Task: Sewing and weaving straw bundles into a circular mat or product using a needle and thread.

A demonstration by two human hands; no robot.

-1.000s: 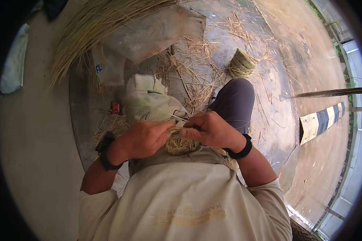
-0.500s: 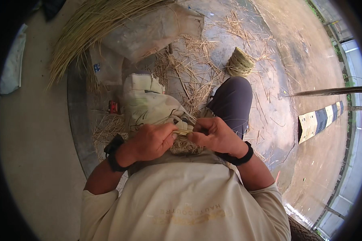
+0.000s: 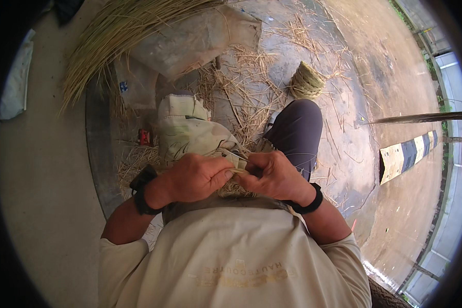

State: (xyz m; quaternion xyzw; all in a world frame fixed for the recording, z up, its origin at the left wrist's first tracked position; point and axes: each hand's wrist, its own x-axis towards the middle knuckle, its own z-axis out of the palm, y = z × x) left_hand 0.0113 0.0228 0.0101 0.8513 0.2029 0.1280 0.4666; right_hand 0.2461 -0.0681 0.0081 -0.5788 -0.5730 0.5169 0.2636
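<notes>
My left hand [image 3: 199, 176] and my right hand [image 3: 276, 175] meet over my lap, fingertips almost touching. Between them runs a pale braided straw strip [image 3: 238, 170], pinched by thumb and fingers on both sides. Loose straw ends stick up near the right fingertips. Just below the fingers, more braided straw [image 3: 233, 189] rests in my lap, partly hidden by the hands. A pale patterned cloth [image 3: 192, 123] covers my left leg under the work.
Straw stalks [image 3: 133, 36] lie in a large bundle at the far left, beside a plastic sheet [image 3: 190, 43]. A coiled straw roll [image 3: 307, 81] stands beyond my right knee. Scattered straw [image 3: 246, 92] litters the ground. A small red object [image 3: 145, 137] lies left; a striped barrier [image 3: 409, 155] right.
My left hand has shifted slightly right and up along the strip. Both hands have drawn a little closer together, still pinching the straw.
</notes>
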